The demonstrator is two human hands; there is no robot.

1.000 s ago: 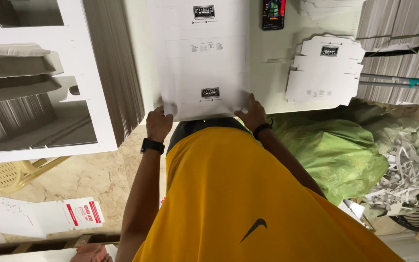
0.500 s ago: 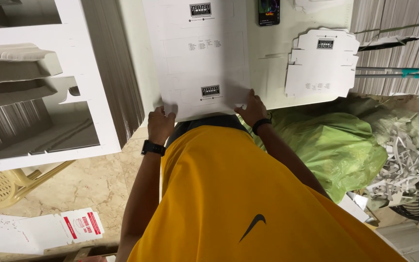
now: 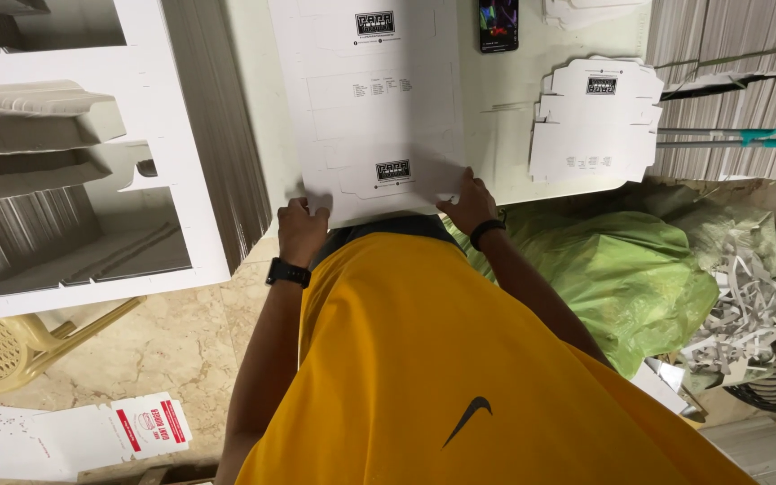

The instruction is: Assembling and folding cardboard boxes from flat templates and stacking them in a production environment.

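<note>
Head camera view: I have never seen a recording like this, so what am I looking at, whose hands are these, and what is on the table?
There is no machine here. The camera sits on a person's head and looks straight down, so the yellow shirt filling the lower part is the wearer's own body. The two arms reaching up in the picture are theirs. The left hand, with a black watch on its wrist, and the right hand, with a black band, each grip the near edge of a flat white die-cut cardboard sheet lying on the pale table. Further along lie a dark phone and a small stack of smaller cardboard blanks. A green plastic bag and paper scraps are on the floor to the right.
</note>
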